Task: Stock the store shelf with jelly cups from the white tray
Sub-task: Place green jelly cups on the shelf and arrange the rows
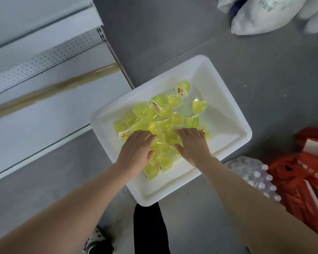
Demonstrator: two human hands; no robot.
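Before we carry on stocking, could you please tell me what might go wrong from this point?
1. Both the left hand and right hand rest on a loose heap of jelly cups; a big scoop may drop some.
2. The cups lie tumbled at all angles, so a hard grip might burst a film lid.
3. The white tray sits on the floor by the person's leg and could be kicked.

Even, soft overhead light; shadows faint. Glare on the white tray [228, 125] washes out its inner walls. Wide-angle bending at edges; shelf [44, 107] and white bags [261, 19] motion-blurred.
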